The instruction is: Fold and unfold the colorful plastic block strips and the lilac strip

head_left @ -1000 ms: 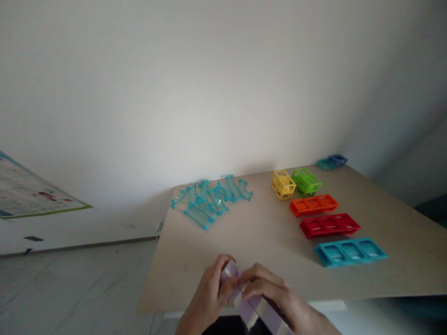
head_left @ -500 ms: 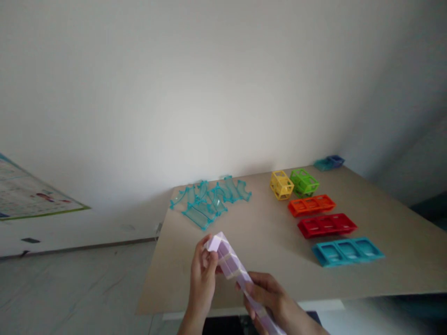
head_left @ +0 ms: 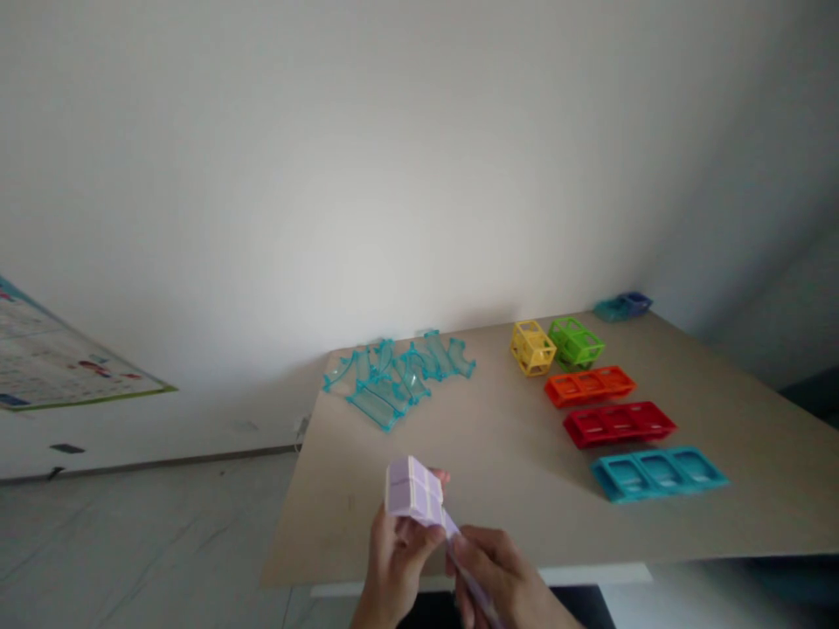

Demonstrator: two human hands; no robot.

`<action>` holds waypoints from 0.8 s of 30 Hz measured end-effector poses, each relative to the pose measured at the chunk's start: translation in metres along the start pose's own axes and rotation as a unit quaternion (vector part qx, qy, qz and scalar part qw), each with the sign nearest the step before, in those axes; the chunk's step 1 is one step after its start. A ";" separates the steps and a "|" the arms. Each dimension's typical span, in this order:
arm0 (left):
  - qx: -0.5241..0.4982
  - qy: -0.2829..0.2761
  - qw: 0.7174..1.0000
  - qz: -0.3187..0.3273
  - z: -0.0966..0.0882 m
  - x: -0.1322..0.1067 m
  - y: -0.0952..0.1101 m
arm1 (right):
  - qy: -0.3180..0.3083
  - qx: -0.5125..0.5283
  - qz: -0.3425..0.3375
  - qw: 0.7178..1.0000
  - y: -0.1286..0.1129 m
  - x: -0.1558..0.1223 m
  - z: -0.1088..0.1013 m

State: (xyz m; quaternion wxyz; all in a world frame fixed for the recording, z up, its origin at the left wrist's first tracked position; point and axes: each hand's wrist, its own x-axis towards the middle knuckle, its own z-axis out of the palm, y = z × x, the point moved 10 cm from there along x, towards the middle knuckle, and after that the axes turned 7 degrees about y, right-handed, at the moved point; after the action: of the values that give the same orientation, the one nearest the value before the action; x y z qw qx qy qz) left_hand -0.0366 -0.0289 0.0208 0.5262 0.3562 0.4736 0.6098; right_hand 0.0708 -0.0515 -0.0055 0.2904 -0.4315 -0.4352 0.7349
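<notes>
Near the table's front edge, both hands hold a lavender piece made of joined square blocks (head_left: 412, 489), its kind not clear to me. Its chunky end faces up and left, with pale lines between the squares. My left hand (head_left: 398, 559) is closed around that end from below, thumb on the near side and fingertips showing behind. A narrow lavender strip (head_left: 483, 601) runs from the chunky end down to the right. My right hand (head_left: 502, 572) is closed on this strip, and its fingers partly hide it.
Clear teal curved track-like pieces (head_left: 399, 384) lie at the table's (head_left: 498, 454) back left. To the right are yellow (head_left: 532, 348) and green frame boxes (head_left: 575, 342), then orange (head_left: 590, 385), red (head_left: 620, 425) and blue (head_left: 659, 473) three-section frames. Blue-purple pieces (head_left: 633, 304) sit in the far corner.
The lavender piece has turned: its left end now shows a squarer, chunkier face, and the strip looks narrower. My left hand has shifted lower and slightly right, nearer my right hand.
</notes>
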 end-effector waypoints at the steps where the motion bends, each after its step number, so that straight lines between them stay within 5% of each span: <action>1: 0.031 -0.013 0.999 0.014 0.000 -0.001 0.005 | -0.014 0.045 0.026 0.999 0.006 0.001 0.002; 7: 0.148 -0.096 0.981 0.084 0.002 -0.005 0.029 | -0.091 0.112 0.091 0.985 0.006 -0.005 0.006; 13: 0.029 -0.077 0.988 0.127 -0.012 -0.010 0.022 | -0.074 0.068 0.097 0.990 -0.001 -0.010 0.003; 17: -0.007 -0.116 0.989 0.090 -0.009 -0.012 0.014 | -0.060 0.029 0.114 0.991 0.004 -0.010 -0.004; 24: -0.009 -0.038 0.999 -0.035 -0.041 0.002 -0.001 | 0.014 -0.140 0.004 0.990 -0.026 -0.016 -0.028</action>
State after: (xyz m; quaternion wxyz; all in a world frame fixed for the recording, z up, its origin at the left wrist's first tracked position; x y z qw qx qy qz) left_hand -0.0745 -0.0355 0.0079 0.5681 0.3580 0.4597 0.5811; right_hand 0.1042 -0.0412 0.0170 0.2302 -0.4798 -0.5276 0.6622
